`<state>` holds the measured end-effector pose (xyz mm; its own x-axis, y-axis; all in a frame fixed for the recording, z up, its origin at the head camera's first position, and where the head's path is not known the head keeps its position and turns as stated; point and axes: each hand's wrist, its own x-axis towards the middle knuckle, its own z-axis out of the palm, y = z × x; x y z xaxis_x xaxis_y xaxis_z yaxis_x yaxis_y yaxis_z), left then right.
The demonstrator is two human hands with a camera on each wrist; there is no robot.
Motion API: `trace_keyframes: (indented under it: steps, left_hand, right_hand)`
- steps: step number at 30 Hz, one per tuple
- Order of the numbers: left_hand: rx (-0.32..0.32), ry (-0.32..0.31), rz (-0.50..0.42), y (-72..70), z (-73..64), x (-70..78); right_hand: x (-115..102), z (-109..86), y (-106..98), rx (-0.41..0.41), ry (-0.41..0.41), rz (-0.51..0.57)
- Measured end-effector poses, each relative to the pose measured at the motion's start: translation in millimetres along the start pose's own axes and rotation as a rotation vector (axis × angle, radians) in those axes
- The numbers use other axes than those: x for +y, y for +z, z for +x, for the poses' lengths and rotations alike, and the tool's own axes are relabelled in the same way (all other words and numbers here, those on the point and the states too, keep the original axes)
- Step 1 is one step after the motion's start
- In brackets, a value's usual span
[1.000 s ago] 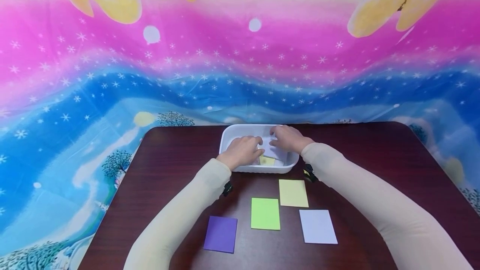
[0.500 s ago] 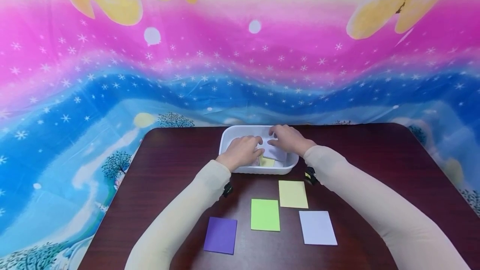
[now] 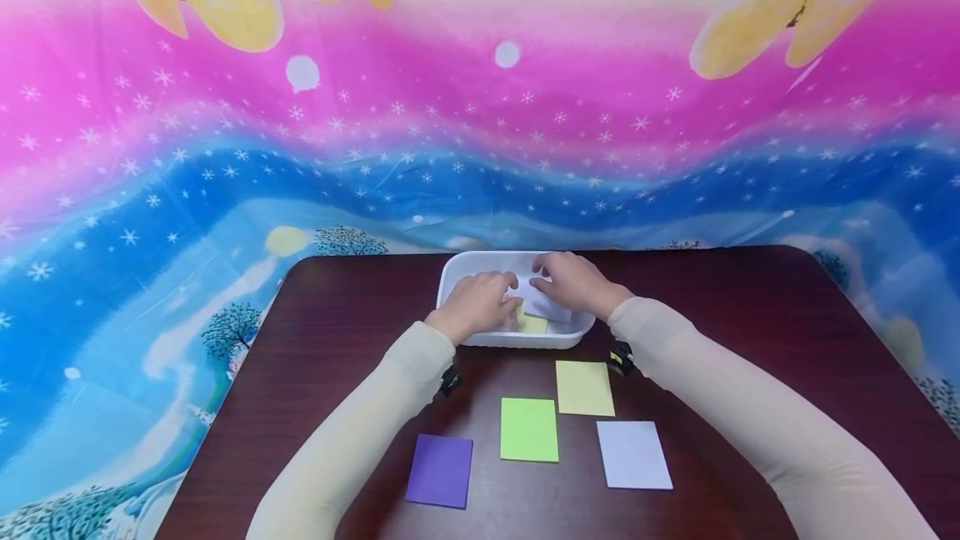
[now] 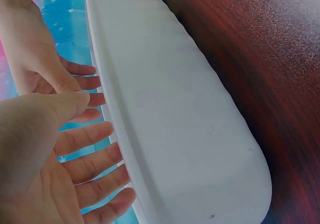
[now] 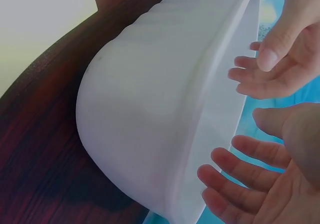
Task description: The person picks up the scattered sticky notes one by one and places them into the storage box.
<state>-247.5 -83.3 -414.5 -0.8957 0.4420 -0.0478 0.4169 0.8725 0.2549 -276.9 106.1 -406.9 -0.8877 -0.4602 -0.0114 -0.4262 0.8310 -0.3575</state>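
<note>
A white plastic basin [image 3: 525,341] stands at the table's far edge in the head view. Over its left part is my left hand [image 3: 477,303], fingers loosely bent and apart. My right hand [image 3: 577,280] reaches in from the right, its fingers spread in the same way. The wrist views show the fingertips of my left hand [image 4: 95,179] and right hand [image 5: 255,184] at the basin's rim, with nothing between the fingers. Inside lie a pale lavender card [image 3: 547,307] and a yellow card [image 3: 531,324]. A pinkish piece [image 3: 510,323] is partly hidden under my left hand.
On the dark brown table [image 3: 360,340], nearer me, lie a purple card [image 3: 439,471], a green card [image 3: 529,430], a yellow card [image 3: 585,387] and a lavender card [image 3: 634,455]. A printed cloth [image 3: 480,107] hangs behind the table.
Both hands have shifted slightly left over the basin. More of the pinkish piece shows beside my left hand. The cards on the table stay in place.
</note>
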Motion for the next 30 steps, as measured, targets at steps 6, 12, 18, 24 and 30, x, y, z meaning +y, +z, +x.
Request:
trace_keyframes:
  steps: [6, 12, 18, 24, 30]
  left_hand:
    - [0.001, 0.002, -0.007, -2.0, -2.4, -2.4]
    - [-0.002, 0.001, -0.013, -6.2, -6.9, -4.4]
    - [0.008, -0.003, -0.021, -8.7, -10.3, -5.8]
    - [0.019, 0.002, -0.027, -7.6, -12.0, -6.1]
    - [0.028, -0.001, -0.050, -10.2, -15.7, -4.8]
  right_hand:
    - [-5.1, -4.1, -2.3, 0.009, -0.004, 0.016]
    - [-9.8, -8.5, -4.4, 0.020, -0.008, 0.035]
    - [-12.9, -12.1, -5.7, 0.024, -0.008, 0.031]
    - [-15.6, -16.0, -5.7, 0.037, -0.020, 0.019]
    - [-16.4, -19.6, -4.2, 0.075, -0.046, 0.014]
